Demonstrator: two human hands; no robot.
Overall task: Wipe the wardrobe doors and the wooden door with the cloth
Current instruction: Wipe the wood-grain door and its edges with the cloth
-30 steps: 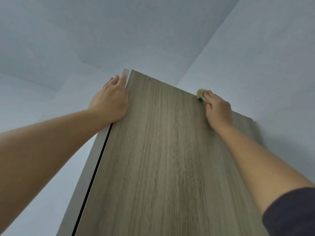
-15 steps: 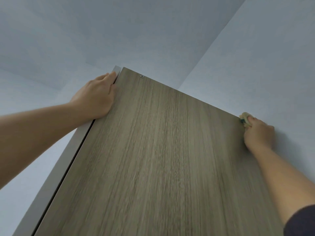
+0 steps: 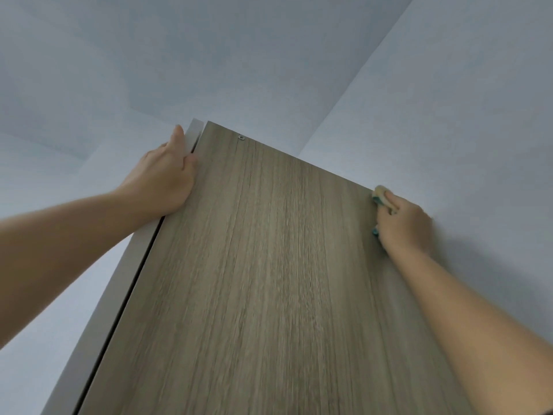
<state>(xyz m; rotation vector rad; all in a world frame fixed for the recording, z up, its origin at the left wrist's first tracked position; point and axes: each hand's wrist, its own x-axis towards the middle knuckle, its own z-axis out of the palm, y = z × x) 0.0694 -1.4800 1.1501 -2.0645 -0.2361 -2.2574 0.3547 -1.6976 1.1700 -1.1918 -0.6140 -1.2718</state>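
The left hand (image 3: 163, 178) is gripping the door (image 3: 269, 265) edge while the right hand (image 3: 402, 226) is clutching the cloth (image 3: 381, 194) at the top corner, risking pinching fingers (image 3: 191, 160) against the frame (image 3: 118, 289).

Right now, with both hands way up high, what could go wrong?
The left hand curls its fingers into the gap between the grey panel and the wooden door; they might get pinched if it swings. The right hand holds the cloth at the door's top corner, so it may slip off.
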